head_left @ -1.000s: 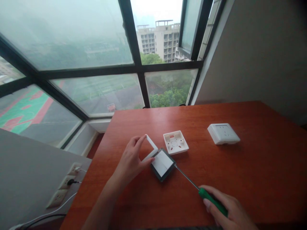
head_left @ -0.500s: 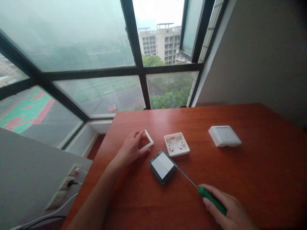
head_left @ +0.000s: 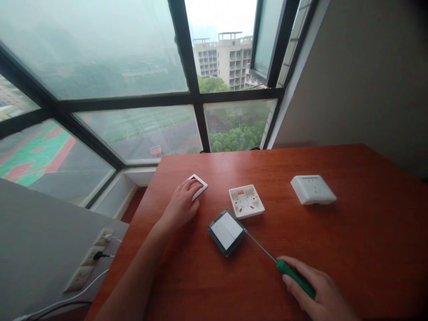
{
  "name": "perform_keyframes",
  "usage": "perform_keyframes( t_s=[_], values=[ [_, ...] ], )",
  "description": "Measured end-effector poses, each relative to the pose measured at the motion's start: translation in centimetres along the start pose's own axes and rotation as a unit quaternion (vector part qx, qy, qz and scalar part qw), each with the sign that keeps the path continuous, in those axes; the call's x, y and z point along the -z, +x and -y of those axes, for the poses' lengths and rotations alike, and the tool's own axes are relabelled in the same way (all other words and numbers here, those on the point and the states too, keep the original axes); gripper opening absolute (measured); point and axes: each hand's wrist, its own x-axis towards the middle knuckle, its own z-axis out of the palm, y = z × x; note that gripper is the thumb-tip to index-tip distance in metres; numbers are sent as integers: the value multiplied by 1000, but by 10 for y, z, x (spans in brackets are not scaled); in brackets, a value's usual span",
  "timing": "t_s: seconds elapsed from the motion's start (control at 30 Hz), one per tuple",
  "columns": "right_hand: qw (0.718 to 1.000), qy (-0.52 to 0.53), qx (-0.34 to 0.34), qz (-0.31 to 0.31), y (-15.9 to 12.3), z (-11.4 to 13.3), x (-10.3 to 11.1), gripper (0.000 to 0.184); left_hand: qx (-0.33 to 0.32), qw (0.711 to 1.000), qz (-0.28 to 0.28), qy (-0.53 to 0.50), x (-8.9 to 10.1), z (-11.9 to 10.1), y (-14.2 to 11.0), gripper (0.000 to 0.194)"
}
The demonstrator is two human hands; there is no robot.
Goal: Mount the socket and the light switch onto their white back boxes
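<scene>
Left hand (head_left: 181, 200): laid over the white frame (head_left: 201, 191), towards the surface's (head_left: 361, 249) far-left corner; pinched or merely covered, cannot be told. Best released only once the frame is flat.
Dark-rimmed plate (head_left: 227, 230): placed between the surface's middle and near edge; best steadied before force is applied.
Screwdriver (head_left: 282, 268): tip set at the plate's right corner; best kept low.
Right hand (head_left: 319, 294): wrapped round the handle, by the near edge.
</scene>
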Motion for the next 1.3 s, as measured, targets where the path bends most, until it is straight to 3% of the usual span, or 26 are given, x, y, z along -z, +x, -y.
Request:
perform_keyframes(
  t_s=[0.33, 0.47, 0.6, 0.77, 0.9, 1.0, 1.3],
  values=[
    [1000, 0, -2, -7, 4, 3, 4, 31, 97, 992, -18, 73, 3, -15, -7, 34],
    [1000, -9, -6, -4, 7, 3, 6, 33, 78, 995, -24, 53, 4, -24, -7, 35],
    [1000, -10, -14, -13, 9, 4, 9, 33, 75, 997, -17, 11, 3, -51, -19, 36],
    [1000, -18, -10, -21, 10, 4, 11, 32, 91, 995, 29, -29, -10, -96, -44, 62],
    [1000, -26, -5, -7, 11, 8, 10, 33, 104, 994, 31, -34, -25, -115, -53, 84],
    [999, -36, -2, -2, 12, 10, 9, 33, 93, 993, 44, -53, -28, -116, -54, 81],
    [995, -90, 47, 17, 16, 20, 22, 34, 9, 983, 103, -154, -8, -102, -50, 73]
  ],
)
